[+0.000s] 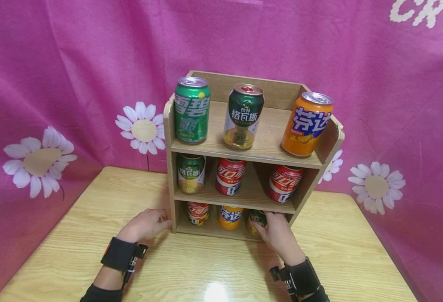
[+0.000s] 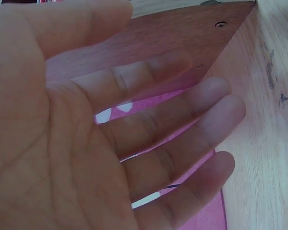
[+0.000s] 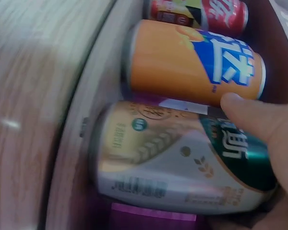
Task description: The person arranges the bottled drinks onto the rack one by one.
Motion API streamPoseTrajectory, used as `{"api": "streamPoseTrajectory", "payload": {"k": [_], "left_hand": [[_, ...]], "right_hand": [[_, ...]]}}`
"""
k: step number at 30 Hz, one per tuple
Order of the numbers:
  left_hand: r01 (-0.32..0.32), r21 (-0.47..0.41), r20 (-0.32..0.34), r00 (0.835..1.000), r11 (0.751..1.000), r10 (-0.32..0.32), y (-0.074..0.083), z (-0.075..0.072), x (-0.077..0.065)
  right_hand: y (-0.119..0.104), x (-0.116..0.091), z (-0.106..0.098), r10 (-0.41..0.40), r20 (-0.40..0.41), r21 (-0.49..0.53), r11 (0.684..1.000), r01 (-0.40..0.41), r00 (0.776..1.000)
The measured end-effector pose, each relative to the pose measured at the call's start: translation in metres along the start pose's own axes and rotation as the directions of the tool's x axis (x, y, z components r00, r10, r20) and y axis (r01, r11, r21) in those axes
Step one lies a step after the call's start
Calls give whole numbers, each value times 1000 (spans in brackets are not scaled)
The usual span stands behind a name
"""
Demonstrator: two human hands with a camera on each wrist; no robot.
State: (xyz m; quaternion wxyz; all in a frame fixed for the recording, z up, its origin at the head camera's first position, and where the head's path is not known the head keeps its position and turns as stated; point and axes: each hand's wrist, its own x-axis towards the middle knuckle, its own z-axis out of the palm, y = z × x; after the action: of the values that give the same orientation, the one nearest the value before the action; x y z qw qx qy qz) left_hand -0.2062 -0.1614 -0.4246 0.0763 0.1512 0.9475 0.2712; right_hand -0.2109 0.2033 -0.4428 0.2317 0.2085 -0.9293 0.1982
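My right hand (image 1: 279, 235) grips a green-and-gold kvass can (image 3: 182, 160) at the right end of the bottom shelf. In the right wrist view the thumb lies along one side of this can, and the other fingers are mostly hidden behind it. Beside it stands an orange Fanta can (image 1: 230, 217), and farther left a red Coca-Cola can (image 1: 198, 213). My left hand (image 1: 146, 224) is at the lower left side of the wooden rack (image 1: 170, 184), its fingers extended and spread in the left wrist view. Whether those fingertips touch the rack I cannot tell.
On the top shelf stand a green Sprite can (image 1: 192, 111), another kvass can (image 1: 244, 117) and an orange Fanta can (image 1: 307, 124). The middle shelf bears a kvass can (image 1: 191, 174) and two Coca-Cola cans (image 1: 230, 177). A pink flowered cloth (image 1: 93, 63) hangs behind the wooden table (image 1: 183, 268).
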Motion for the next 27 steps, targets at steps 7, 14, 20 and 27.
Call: {"api": "streamPoseTrajectory", "payload": {"k": [7,14,20,27], "left_hand": [[12,9,6,1000,1000,-12,-1,2,0],[3,10,-3,1000,1000,-3,-3,5,0],[16,12,-3,1000,1000,-16,-3,3,2],[17,14,2,1000,1000,-17,-3,4,2]], "right_hand": [[0,-1,-1,-60,-4,-40,997,59,998],[-2,-1,-3,-4,48,-70,998,7,999],[0,0,-2,-37,3,-33,999,37,999],[1,-1,-2,-36,1,-42,998,36,999]]}}
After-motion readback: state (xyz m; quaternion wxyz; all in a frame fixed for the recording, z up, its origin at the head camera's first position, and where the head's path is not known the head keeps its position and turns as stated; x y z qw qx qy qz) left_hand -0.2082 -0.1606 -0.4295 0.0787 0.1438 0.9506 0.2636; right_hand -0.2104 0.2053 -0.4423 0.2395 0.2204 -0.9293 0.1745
